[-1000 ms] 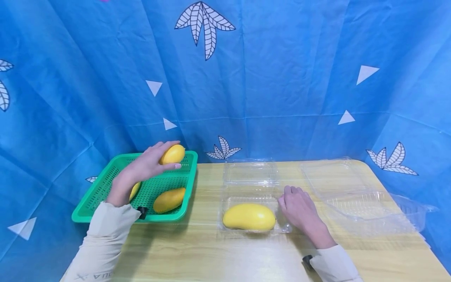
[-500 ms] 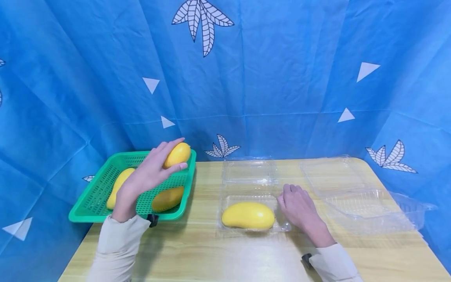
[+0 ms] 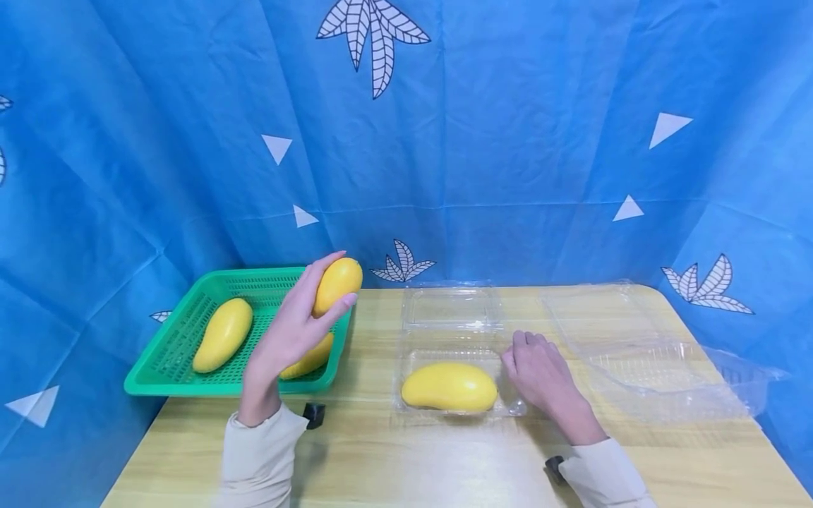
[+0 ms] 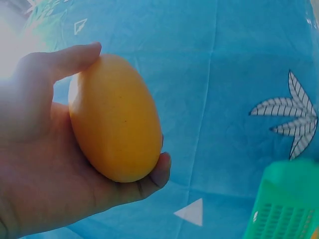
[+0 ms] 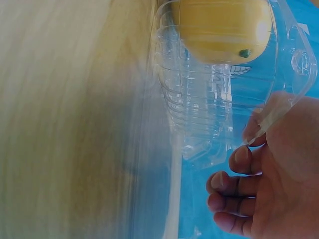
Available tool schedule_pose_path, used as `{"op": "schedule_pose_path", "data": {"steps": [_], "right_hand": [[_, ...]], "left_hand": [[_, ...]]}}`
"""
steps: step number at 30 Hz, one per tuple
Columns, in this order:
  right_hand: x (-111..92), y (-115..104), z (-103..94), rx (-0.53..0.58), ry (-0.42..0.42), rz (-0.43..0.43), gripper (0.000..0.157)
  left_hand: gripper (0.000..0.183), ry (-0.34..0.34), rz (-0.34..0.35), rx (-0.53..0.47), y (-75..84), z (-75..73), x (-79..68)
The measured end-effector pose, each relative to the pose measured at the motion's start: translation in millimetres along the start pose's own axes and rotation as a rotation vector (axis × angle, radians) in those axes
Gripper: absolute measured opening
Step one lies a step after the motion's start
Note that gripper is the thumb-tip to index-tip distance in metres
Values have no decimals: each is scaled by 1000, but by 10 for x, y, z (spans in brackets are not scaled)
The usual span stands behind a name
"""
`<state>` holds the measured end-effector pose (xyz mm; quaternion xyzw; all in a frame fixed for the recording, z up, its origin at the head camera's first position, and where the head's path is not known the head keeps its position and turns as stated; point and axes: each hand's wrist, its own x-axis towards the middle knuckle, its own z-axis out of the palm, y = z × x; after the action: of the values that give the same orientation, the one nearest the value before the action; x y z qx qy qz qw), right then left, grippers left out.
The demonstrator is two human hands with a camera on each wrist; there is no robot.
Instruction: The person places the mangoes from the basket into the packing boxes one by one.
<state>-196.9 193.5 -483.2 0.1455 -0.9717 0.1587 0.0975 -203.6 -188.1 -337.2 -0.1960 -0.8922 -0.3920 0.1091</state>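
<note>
Over the last second the left hand (image 3: 295,331), thumb and fingers wrapped round a yellow mango (image 3: 338,282), has shifted right to the far right corner of the green basket (image 3: 171,389), bringing that fruit nearer the clear box (image 3: 512,408) and uncovering a second mango (image 3: 224,335) inside the basket; a third (image 3: 314,355) lies partly behind the wrist. The right hand (image 3: 543,374) stays put, pinching the box's edge. In the box lies a plump, glossy, smooth-skinned mango (image 3: 449,387). The box is thin, ribbed plastic, its lid (image 3: 452,308) folded back; the basket is perforated plastic, the counter (image 3: 406,466) pale, wood-grained.
</note>
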Motion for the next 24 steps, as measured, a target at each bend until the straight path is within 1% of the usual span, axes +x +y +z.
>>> {"op": "schedule_pose_path", "data": {"steps": [7, 12, 15, 20, 24], "right_hand": [[-16, 33, -19, 5, -20, 10, 23], [-14, 38, -25, 7, -21, 16, 23], [-7, 26, -24, 13, -20, 10, 23], [-1, 4, -22, 10, -14, 5, 22], [4, -1, -15, 8, -13, 13, 23]], "left_hand": [[62, 83, -22, -84, -11, 197, 59], [61, 104, -25, -173, -17, 334, 100], [62, 121, -31, -201, -40, 412, 126], [63, 117, -71, -236, -79, 546, 149], [63, 84, -99, -296, -53, 643, 171]]}}
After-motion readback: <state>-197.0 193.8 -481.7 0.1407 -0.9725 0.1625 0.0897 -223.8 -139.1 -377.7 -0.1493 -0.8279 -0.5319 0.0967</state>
